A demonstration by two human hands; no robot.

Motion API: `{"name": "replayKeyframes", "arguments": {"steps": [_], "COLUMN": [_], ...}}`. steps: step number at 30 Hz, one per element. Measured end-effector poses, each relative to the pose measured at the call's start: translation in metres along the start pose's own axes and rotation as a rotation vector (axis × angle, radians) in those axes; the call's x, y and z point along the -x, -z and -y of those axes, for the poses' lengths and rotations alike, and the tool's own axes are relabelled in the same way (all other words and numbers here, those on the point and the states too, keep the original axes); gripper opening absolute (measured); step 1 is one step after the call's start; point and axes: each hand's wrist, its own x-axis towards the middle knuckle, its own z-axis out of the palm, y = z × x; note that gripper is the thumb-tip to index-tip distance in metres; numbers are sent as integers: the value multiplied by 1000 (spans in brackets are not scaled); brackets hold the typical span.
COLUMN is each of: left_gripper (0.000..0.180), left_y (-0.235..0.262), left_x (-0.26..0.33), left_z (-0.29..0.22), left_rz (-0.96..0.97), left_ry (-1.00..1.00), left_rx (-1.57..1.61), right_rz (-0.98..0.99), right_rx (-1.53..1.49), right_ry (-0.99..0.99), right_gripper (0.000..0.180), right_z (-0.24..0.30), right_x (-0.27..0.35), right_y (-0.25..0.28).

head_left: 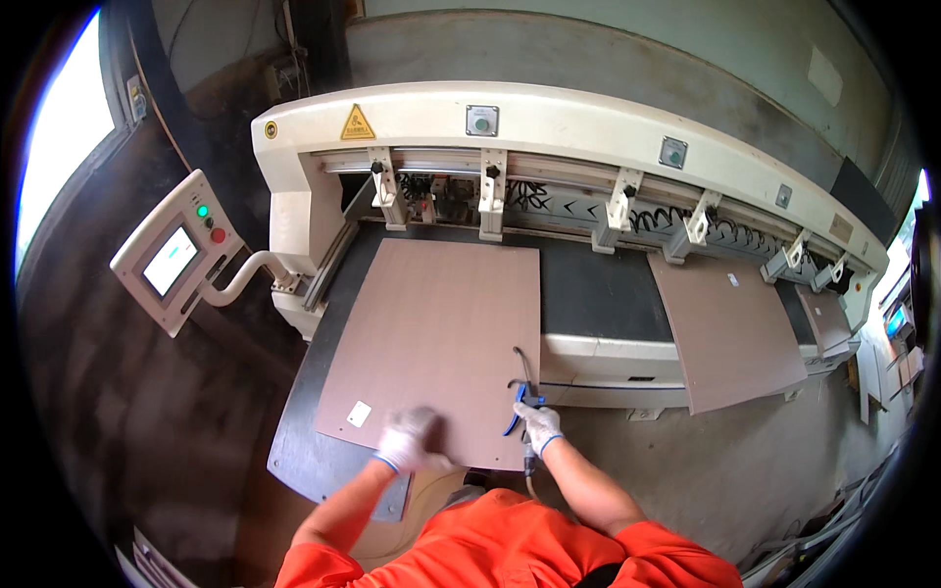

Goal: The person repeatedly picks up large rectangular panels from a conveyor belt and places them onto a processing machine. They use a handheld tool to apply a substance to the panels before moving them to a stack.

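Note:
A large brown-pink panel (441, 323) lies on the machine's dark table in front of me. My left hand (410, 441), in a white glove, is over the panel's near edge, slightly blurred, with thumb apart from the fingers and nothing seen in it. Next to it are a white label (359, 414) and a small hole near the panel's corner. At the panel's right near edge, my gloved right hand (539, 426) is closed around a blue air blow gun (526, 397). Its thin dark nozzle points away from me over the panel, and a hose hangs below the hand.
A long cream machine beam (412, 113) spans the back, with several white clamps (493, 196) beneath it. On the left, a control panel (173, 260) with a lit screen stands on a curved arm. Another labelled panel (730, 333) overhangs the table's front at right, beside a smaller panel (826, 316).

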Motion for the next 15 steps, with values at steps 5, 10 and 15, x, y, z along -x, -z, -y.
{"name": "replayKeyframes", "arguments": {"steps": [5, 10, 15], "left_gripper": [90, 72, 72], "left_y": [-77, -41, -41], "left_x": [-37, -65, -81], "left_z": [-19, -7, 3], "left_rz": [-99, -31, -24], "left_ry": [-260, -260, -265], "left_rx": [-250, -107, -115], "right_rz": [33, 48, 108], "right_rx": [-34, -41, 12], "right_ry": [-24, -57, -61], "right_gripper": [33, 32, 31], "right_z": [18, 44, 49], "right_x": [-4, -13, -32], "right_y": [-48, -63, -60]}}
